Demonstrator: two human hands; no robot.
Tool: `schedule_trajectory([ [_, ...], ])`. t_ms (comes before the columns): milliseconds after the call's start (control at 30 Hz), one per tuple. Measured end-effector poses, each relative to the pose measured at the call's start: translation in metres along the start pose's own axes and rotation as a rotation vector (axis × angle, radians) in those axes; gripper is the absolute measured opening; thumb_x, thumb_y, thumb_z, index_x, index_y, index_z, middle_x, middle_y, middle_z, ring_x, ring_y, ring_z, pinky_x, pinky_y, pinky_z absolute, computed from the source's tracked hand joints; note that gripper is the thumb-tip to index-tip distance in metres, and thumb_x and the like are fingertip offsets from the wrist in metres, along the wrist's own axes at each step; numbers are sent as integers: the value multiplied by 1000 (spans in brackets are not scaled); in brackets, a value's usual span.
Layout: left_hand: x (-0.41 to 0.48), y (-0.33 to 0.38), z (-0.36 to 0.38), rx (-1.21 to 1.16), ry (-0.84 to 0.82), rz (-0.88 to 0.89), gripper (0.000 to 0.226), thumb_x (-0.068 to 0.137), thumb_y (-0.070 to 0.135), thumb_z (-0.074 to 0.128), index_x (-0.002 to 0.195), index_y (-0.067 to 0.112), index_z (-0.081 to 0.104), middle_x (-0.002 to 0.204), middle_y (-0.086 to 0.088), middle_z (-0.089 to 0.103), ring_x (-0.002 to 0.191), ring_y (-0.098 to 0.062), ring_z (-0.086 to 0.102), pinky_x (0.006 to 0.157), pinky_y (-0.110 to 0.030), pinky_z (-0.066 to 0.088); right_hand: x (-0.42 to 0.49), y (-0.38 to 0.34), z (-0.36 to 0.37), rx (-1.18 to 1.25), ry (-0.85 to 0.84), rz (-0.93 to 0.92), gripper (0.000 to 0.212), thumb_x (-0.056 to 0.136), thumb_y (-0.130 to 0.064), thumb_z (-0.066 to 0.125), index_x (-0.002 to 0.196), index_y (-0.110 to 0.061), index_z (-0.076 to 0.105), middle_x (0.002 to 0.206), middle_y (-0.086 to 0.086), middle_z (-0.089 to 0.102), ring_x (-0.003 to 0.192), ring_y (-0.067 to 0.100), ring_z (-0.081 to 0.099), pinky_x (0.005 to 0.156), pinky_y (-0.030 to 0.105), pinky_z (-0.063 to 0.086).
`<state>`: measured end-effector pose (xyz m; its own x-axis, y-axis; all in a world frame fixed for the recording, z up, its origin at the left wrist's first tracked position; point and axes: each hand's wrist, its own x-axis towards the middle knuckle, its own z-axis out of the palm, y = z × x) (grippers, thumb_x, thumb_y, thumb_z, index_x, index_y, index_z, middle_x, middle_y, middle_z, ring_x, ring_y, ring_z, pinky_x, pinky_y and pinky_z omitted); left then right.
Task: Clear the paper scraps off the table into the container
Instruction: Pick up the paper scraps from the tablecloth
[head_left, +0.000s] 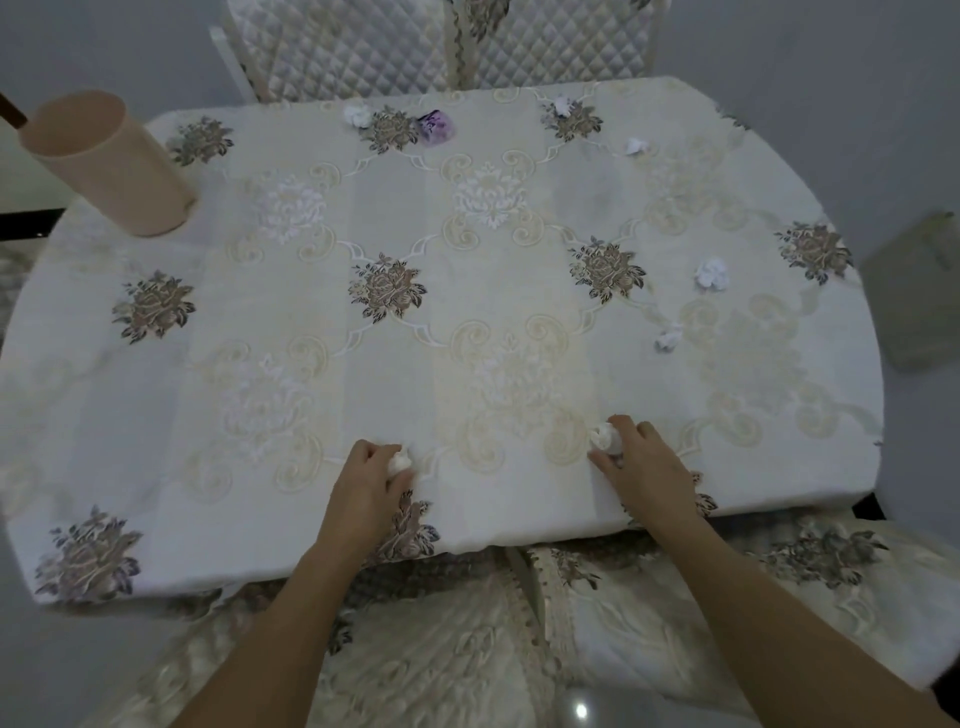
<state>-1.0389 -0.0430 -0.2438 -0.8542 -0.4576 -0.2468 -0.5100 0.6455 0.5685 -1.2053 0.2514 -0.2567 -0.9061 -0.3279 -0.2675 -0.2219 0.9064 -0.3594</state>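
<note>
Your left hand (366, 480) is closed around a small crumpled white paper ball (399, 462) near the table's front edge. Your right hand (641, 462) pinches a second white ball (605, 438) against the cloth. The container, a tall peach plastic cup (106, 163), stands at the far left corner, well apart from both hands.

The reach to it is long, so a loosely held ball could slip out on the way. The cup looks tall and narrow and sits near the table edge; a bump from your wrist could tip it off.

Six more scraps remain: five white ones, three of them far (357, 115) (562, 106) (637, 146) and two at the right (711, 274) (668, 338), and a purple-tinted one (435, 126) at the far side.

The table wears a cream floral tablecloth (488, 291) whose pale pattern could hide white scraps. A quilted chair (363, 47) stands behind, in a dim, grey-walled room.
</note>
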Motion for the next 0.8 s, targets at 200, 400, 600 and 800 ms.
schedule_trajectory([
  [200, -8, 23, 4, -102, -64, 15, 27, 99, 26, 50, 120, 11, 55, 114, -2, 44, 91, -13, 52, 73, -25, 41, -3, -2, -1, 7, 43, 2, 29, 96, -39, 51, 116, -17, 52, 103, 5, 60, 87, 27, 58, 61, 37, 46],
  [400, -16, 62, -20, -180, -21, 120, 15, 97, 31, 53, 112, 26, 55, 88, 8, 60, 77, -7, 56, 60, -14, 39, -20, -23, -31, 197, 85, -48, 32, 96, -47, 45, 120, -27, 49, 104, -1, 56, 82, 19, 56, 67, 43, 51],
  [600, -34, 102, -50, -226, 117, 226, 38, 94, 40, 56, 126, 20, 56, 102, 8, 62, 85, -5, 56, 73, -21, 41, -51, -63, -82, 312, 252, -175, 30, 95, -44, 51, 118, -24, 56, 99, -8, 62, 76, 12, 58, 70, 36, 51],
  [800, -64, 117, -71, -269, 259, 280, 37, 95, 39, 54, 126, 18, 57, 109, 4, 65, 92, -10, 59, 77, -25, 45, -92, -91, -120, 371, 402, -212, 22, 93, -41, 56, 111, -28, 58, 92, -10, 61, 69, 6, 59, 67, 35, 50],
])
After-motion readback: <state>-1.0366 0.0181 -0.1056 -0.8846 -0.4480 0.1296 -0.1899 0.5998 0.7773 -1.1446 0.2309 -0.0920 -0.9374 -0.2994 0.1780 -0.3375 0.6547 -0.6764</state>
